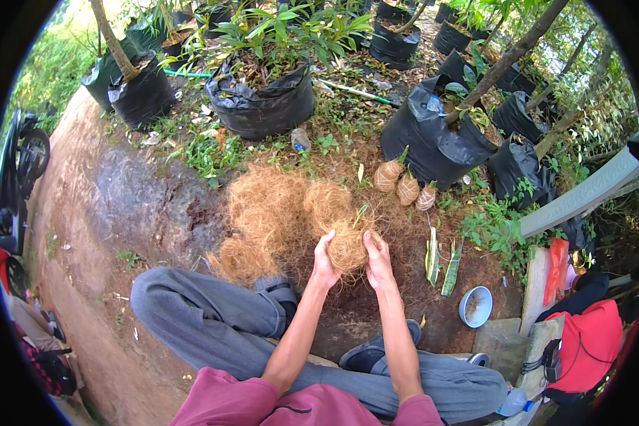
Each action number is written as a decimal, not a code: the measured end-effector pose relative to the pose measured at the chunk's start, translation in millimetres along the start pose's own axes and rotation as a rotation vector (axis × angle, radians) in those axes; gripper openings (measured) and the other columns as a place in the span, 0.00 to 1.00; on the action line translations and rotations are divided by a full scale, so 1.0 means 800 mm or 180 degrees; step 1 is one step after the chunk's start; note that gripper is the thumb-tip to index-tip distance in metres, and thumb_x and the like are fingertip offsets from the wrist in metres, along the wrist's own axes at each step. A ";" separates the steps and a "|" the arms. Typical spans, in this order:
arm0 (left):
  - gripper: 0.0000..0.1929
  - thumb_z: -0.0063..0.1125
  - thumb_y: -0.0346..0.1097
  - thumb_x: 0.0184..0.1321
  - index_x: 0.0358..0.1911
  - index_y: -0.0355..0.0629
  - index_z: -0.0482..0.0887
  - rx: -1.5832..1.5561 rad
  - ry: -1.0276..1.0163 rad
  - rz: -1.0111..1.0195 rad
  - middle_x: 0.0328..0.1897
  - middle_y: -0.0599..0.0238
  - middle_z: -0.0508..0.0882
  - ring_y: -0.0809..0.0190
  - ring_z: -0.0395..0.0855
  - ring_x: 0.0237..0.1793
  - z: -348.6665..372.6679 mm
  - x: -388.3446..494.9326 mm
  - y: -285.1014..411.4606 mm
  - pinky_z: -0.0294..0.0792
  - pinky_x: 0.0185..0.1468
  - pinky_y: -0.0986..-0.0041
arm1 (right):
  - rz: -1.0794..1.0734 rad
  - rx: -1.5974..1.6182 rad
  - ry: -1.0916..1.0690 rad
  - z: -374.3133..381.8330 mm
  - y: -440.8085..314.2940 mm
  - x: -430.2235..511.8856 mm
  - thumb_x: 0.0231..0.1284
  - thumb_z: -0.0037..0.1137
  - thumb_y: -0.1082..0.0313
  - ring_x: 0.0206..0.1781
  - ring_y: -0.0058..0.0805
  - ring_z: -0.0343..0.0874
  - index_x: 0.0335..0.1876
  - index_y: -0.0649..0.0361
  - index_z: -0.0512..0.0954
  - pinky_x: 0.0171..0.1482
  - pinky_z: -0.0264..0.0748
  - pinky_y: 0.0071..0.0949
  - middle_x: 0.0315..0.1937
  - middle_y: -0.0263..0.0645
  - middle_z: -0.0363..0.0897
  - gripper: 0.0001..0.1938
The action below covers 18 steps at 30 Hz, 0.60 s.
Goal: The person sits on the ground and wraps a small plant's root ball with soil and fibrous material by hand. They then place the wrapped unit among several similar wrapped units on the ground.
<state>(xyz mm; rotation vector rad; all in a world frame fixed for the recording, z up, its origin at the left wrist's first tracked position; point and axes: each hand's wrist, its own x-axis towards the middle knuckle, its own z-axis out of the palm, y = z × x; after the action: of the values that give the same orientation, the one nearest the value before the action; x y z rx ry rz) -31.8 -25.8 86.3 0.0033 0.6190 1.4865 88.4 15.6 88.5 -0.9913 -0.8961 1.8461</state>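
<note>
Both my hands cup a round ball of brown coconut fibre point(347, 248) above the ground between my feet. My left hand point(326, 262) presses on its left side, and my right hand point(378, 260) is at its right side. A small green and yellow leaf point(360, 214) pokes up at the ball's far side. Just beyond and to the left lies a loose heap of coconut fibre point(269, 205). Three fibre balls bound with pale string, the nearest to the heap being a larger wrapped ball point(388, 176), sit in a row at the back right with leaf tips on top.
Two cut variegated leaf pieces point(451, 270) lie to the right, near a light blue bowl point(475, 306). Black grow bags point(266, 109) with plants line the back. A plastic bottle point(514, 402) is at lower right. A seated person in red point(591, 341) is at far right.
</note>
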 end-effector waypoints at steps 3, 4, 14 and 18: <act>0.27 0.43 0.53 0.62 0.57 0.42 0.74 -0.0032 -0.0056 0.0056 0.55 0.57 0.81 0.54 0.80 0.53 -0.004 0.003 0.000 0.71 0.58 0.58 | -0.0129 -0.0544 0.0387 0.007 0.003 0.001 0.65 0.58 0.58 0.54 0.24 0.74 0.56 0.66 0.75 0.57 0.68 0.28 0.49 0.37 0.79 0.21; 0.27 0.44 0.54 0.61 0.57 0.42 0.74 -0.0053 -0.0031 0.0169 0.55 0.56 0.81 0.54 0.80 0.53 -0.006 0.003 -0.002 0.71 0.58 0.57 | -0.0161 -0.0868 0.0422 0.010 -0.005 0.002 0.62 0.61 0.56 0.54 0.27 0.74 0.58 0.65 0.74 0.57 0.69 0.30 0.53 0.39 0.77 0.24; 0.30 0.44 0.56 0.59 0.55 0.40 0.76 -0.1222 -0.0807 -0.0342 0.53 0.48 0.80 0.42 0.80 0.49 -0.048 0.010 0.006 0.73 0.51 0.47 | -0.2409 -0.2407 0.0067 0.002 -0.184 -0.061 0.61 0.57 0.58 0.44 0.25 0.70 0.45 0.59 0.83 0.49 0.67 0.26 0.45 0.36 0.76 0.14; 0.28 0.40 0.55 0.62 0.53 0.40 0.77 -0.0971 -0.0630 -0.0448 0.52 0.50 0.81 0.45 0.81 0.46 -0.050 0.005 0.005 0.75 0.47 0.47 | -0.2033 -0.3226 -0.0430 0.043 -0.155 -0.061 0.48 0.66 0.72 0.49 0.32 0.74 0.40 0.58 0.84 0.55 0.70 0.31 0.47 0.38 0.78 0.11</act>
<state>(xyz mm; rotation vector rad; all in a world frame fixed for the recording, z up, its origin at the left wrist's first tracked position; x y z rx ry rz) -51.4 -36.2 52.7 -0.1255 0.2246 1.4104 115.8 14.3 223.7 -0.9580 -2.0425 0.8672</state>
